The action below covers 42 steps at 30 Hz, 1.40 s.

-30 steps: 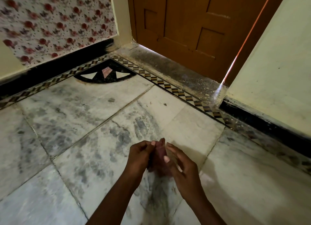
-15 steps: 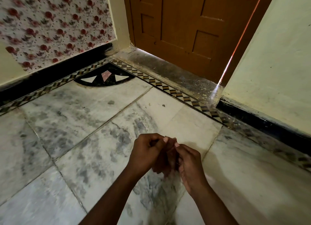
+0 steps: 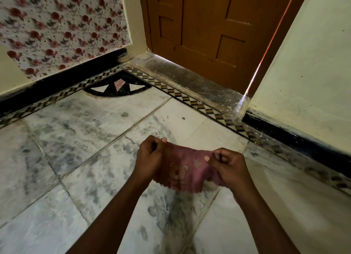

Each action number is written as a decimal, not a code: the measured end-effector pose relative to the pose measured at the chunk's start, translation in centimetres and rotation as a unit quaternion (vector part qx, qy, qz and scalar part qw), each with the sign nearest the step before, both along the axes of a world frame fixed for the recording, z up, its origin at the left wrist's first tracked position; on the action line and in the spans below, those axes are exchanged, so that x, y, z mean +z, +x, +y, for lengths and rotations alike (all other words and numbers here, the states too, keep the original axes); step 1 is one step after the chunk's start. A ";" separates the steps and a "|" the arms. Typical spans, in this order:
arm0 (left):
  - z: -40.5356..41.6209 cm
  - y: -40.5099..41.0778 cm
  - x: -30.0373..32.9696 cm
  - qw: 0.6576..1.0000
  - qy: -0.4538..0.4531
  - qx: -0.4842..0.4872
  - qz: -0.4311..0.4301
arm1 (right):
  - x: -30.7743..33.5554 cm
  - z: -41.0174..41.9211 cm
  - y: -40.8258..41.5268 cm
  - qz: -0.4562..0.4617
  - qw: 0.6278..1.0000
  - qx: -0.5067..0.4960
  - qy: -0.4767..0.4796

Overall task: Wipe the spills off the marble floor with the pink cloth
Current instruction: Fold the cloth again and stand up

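Two bare hands are held out over a big marble floor (image 3: 79, 139) made of white and grey tiles. Far past the hands stands a brown wooden door (image 3: 209, 29) with a thin line of light down its right side. Up past the left hand (image 3: 149, 158) is a wall paper with red flowers (image 3: 62, 25), and off past the right hand (image 3: 228, 166) is a plain pale wall (image 3: 307, 63) with a black strip at the bottom. A dark corner shape (image 3: 117, 86) with white and pink pieces sits in the floor, well beyond the left hand. Grey smudges (image 3: 171, 215) mark the tile just under the hands and closer to the person. Between the hands hangs the pink cloth (image 3: 182, 170), up in the air and not touching the floor. Each hand pinches one top corner with its fingers curled in, and the cloth is pulled wide between them. It has a pale bear picture on it, and its bottom edge looks blurry.
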<state>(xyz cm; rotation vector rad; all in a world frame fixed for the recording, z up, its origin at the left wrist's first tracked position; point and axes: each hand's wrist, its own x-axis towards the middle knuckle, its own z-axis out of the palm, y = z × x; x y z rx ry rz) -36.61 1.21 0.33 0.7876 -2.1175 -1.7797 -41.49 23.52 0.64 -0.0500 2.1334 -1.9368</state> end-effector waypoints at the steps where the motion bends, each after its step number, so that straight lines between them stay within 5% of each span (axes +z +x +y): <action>1: -0.2 0.1 -0.1 0.999 0.039 -0.026 0.005 | 0.3 0.3 -0.2 0.007 1.000 0.005 0.015; 4: -0.8 0.5 -0.3 0.994 0.068 -0.089 0.003 | 1.2 1.2 -0.9 0.035 0.998 0.021 0.054; 11: -2.5 0.1 0.8 0.989 -0.077 -0.125 0.026 | 1.7 3.4 -2.1 0.035 0.989 0.085 0.113; 24: -2.0 -2.6 9.0 0.938 -0.084 -0.325 0.084 | 1.0 -0.8 1.2 -0.040 0.981 0.184 -0.044; 28: -3.4 -3.6 6.2 0.963 -0.132 -0.228 0.060 | 1.7 -2.3 1.8 -0.017 0.985 0.158 -0.071; 31: -2.6 -1.7 1.3 0.996 -0.070 -0.061 0.012 | 2.6 -2.9 2.0 -0.003 0.987 0.150 -0.049; 34: 0.1 2.0 -2.7 0.984 0.128 -0.039 -0.116 | 3.0 -3.3 2.4 0.006 0.990 0.140 -0.028; 36: 2.1 4.3 -3.9 0.931 0.318 -0.082 -0.160 | 3.0 -3.4 2.9 -0.006 0.987 0.147 -0.059; 38: 3.6 6.0 -4.1 0.869 0.479 -0.088 -0.088 | 3.0 -3.1 3.4 -0.019 0.982 0.158 -0.105; 42: 4.2 6.6 -3.3 0.779 0.625 -0.044 0.019 | 3.0 -2.5 3.5 -0.021 0.980 0.155 -0.122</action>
